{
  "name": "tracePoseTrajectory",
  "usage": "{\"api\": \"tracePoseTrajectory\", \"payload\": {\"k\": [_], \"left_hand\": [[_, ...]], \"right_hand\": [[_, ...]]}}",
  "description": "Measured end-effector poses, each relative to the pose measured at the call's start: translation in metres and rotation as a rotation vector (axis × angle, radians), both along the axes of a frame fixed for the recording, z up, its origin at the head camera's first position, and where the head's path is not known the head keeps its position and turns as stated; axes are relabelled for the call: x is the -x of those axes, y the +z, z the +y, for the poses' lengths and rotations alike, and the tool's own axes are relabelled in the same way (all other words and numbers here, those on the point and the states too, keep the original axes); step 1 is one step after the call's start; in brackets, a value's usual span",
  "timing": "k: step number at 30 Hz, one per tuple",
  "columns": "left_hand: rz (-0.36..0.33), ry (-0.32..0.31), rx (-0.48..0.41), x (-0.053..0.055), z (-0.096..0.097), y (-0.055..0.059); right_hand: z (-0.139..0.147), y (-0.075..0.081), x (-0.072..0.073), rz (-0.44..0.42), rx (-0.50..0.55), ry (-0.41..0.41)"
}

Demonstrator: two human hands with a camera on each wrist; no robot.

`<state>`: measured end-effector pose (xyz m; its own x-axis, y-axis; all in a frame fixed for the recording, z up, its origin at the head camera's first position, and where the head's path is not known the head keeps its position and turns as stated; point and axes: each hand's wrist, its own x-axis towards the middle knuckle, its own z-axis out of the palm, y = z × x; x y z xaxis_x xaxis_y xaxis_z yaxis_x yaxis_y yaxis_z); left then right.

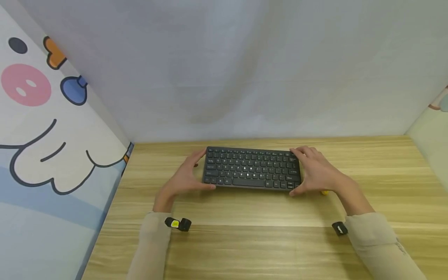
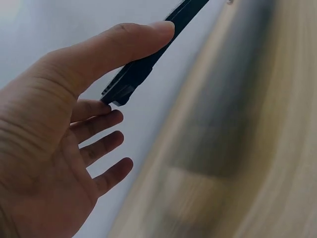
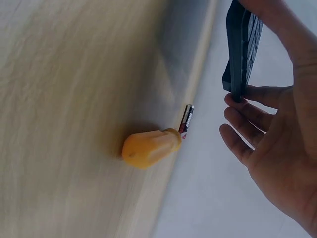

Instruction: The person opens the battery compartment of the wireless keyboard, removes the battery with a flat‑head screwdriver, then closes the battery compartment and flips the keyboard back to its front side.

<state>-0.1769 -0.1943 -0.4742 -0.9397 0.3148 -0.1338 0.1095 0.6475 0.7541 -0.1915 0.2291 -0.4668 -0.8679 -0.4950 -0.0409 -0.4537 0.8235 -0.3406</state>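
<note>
A small black keyboard [image 1: 252, 169] is held by its two short ends, keys facing up. My left hand [image 1: 185, 177] pinches its left end, with the thumb on the near corner and the index finger at the far corner. In the left wrist view the other fingers [image 2: 106, 148] of that hand stand free of it. On the right end, my right hand [image 1: 316, 171] grips between thumb and fingers at the near and far corners. Both wrist views show the keyboard [image 3: 237, 54] raised off the table, with its shadow below.
On the wooden table [image 1: 245, 241], a yellow-orange handle [image 3: 151, 147], like a screwdriver's, lies below my right hand. Beside it is a battery [image 3: 186, 121]. A pale wall [image 1: 245, 77] rises behind the table; a cartoon-printed panel [image 1: 52, 155] stands on the left.
</note>
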Motion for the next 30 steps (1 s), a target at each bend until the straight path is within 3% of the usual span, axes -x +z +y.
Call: {"api": "tracePoseTrajectory", "payload": {"k": [7, 16, 30], "left_hand": [[-0.041, 0.01, 0.039, 0.005, 0.003, -0.017], [-0.024, 0.003, 0.102, 0.01, 0.002, -0.031], [-0.011, -0.001, 0.225, 0.007, 0.007, -0.035]], "right_hand": [[-0.001, -0.009, 0.006, 0.013, -0.037, 0.012], [-0.003, -0.017, 0.013, 0.0, -0.066, 0.017], [-0.007, -0.016, 0.017, -0.037, -0.104, 0.023]]}}
